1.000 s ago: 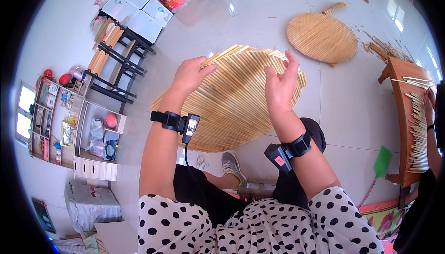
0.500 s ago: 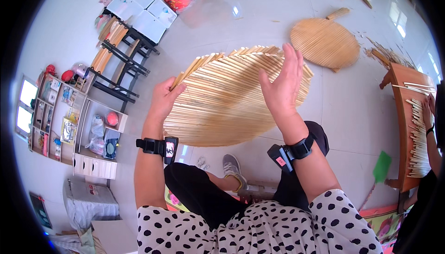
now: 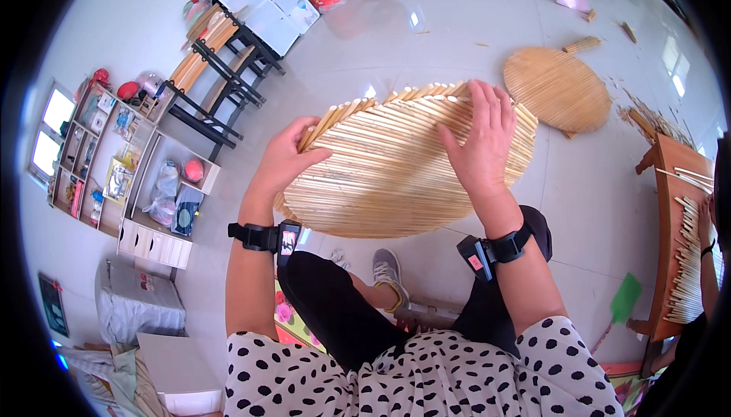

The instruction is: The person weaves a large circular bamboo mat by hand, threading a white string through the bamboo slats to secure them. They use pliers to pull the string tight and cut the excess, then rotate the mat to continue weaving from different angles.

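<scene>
Held tilted over my lap is a round mat (image 3: 373, 188) of pale plant stalks laid side by side, with a slanted, layered row of stalk ends along its far rim. My left hand (image 3: 285, 159) grips its left rim, thumb on the upper face and fingers around the edge. At the far right rim, my right hand (image 3: 486, 143) lies against the mat with fingers stretched and thumb apart. Its fingertips reach the stalk ends. Both wrists carry black straps with small devices. A shoe (image 3: 387, 271) shows below the mat.
A second round stalk mat (image 3: 557, 88) lies on the tiled floor beyond, near scattered stalk scraps (image 3: 659, 124). At right, a co-worker's hand (image 3: 708, 219) is over stalks on a low wooden table (image 3: 664, 226). A green fly swatter (image 3: 626, 299) stands nearby. Shelves (image 3: 106, 166) line the left.
My right hand has come down from a raised position onto the mat's far right rim. The left thumb reaches further over the mat's face. The whole view has shifted slightly.
</scene>
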`<state>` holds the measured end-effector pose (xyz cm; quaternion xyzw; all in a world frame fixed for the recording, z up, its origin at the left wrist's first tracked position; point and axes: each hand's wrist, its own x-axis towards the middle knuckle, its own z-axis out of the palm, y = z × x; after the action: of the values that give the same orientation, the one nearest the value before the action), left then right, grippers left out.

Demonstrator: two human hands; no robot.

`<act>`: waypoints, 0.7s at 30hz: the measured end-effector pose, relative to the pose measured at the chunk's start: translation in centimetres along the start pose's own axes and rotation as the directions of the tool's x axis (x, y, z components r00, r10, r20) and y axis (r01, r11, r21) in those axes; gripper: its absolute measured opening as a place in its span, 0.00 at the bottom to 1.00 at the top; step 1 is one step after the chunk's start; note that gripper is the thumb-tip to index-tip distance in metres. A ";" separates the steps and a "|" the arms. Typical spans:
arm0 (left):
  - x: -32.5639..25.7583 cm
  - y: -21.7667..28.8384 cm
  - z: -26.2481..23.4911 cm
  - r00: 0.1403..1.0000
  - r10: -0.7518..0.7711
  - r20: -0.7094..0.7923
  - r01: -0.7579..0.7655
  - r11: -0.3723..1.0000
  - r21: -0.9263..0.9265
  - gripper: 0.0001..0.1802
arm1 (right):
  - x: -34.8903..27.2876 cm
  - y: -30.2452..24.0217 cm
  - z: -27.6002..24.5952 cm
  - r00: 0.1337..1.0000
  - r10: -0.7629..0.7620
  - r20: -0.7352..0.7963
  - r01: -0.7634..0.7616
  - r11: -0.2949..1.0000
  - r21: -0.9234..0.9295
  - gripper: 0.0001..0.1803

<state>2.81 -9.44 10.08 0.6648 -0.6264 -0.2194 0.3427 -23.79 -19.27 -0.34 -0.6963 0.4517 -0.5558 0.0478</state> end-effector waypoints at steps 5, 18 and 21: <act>1.0 3.9 1.7 0.997 0.055 0.050 -0.063 0.983 0.171 0.27 | 0.0 0.0 0.1 0.997 -0.083 -0.011 0.083 0.997 0.007 0.41; 3.9 6.2 3.1 0.968 0.140 0.208 -0.196 0.940 0.278 0.11 | 0.1 -0.3 -0.1 0.997 -0.074 -0.016 0.075 0.997 0.036 0.38; 4.4 6.3 3.3 0.967 0.132 0.219 -0.193 0.939 0.286 0.12 | 0.1 -0.2 -0.1 0.998 -0.059 -0.024 0.059 0.998 0.032 0.37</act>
<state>-3.30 -14.25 13.09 0.6303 -0.7366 -0.1555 0.1895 -23.72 -19.16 -0.09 -0.7021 0.4224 -0.5720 0.0375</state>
